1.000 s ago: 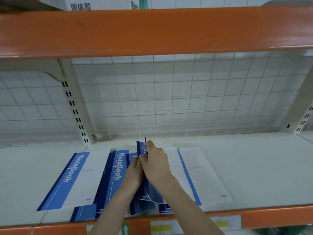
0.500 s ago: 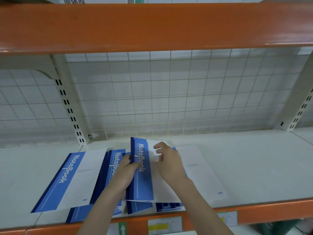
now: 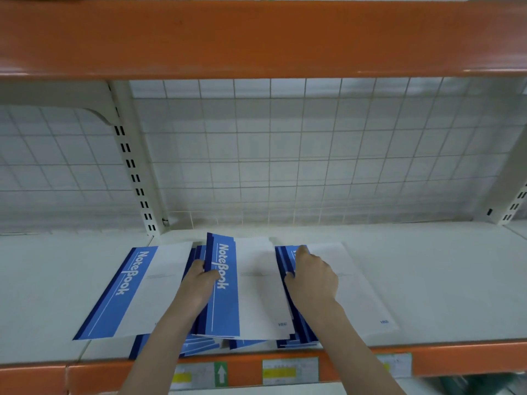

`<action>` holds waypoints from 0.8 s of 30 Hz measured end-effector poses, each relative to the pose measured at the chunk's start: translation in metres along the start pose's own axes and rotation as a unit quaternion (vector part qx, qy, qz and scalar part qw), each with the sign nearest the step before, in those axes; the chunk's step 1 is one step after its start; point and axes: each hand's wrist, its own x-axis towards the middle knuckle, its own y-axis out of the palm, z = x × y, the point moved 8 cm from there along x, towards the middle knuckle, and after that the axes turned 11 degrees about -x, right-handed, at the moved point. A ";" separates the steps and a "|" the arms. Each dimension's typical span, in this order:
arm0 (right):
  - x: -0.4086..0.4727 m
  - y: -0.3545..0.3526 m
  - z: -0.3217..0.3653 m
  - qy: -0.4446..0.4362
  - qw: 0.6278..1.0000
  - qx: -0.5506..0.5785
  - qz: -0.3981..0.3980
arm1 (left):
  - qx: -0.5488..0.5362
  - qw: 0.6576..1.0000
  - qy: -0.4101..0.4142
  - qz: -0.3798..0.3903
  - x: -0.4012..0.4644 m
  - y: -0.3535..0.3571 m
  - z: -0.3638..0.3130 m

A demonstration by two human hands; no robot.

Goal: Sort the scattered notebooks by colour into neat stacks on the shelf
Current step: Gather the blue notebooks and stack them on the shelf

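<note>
On the white shelf (image 3: 427, 280), one blue-and-white notebook (image 3: 142, 286) lies at nine o'clock. The left hand (image 3: 199, 283) pinches the middle notebook (image 3: 251, 286); at three o'clock, the right hand (image 3: 312, 276) presses loosely bent fingers on another notebook (image 3: 362, 295).

A wire grid (image 3: 285, 155) at the back, a white post w/ slots (image 3: 134, 178) on the left, an orange beam (image 3: 256, 38) up top & price tags (image 3: 289, 370) stuck below.

Dim, cool, even light; soft blur, bowed edges.
</note>
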 end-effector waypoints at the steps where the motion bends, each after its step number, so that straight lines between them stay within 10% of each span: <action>1: 0.000 -0.001 0.003 -0.004 1.000 -0.012 -0.005 | -0.001 1.000 0.000 0.001 -0.001 0.000 0.000; 24: 0.000 0.001 0.104 -0.103 0.937 0.333 0.027 | 0.030 0.997 0.061 0.025 -0.010 0.000 -0.002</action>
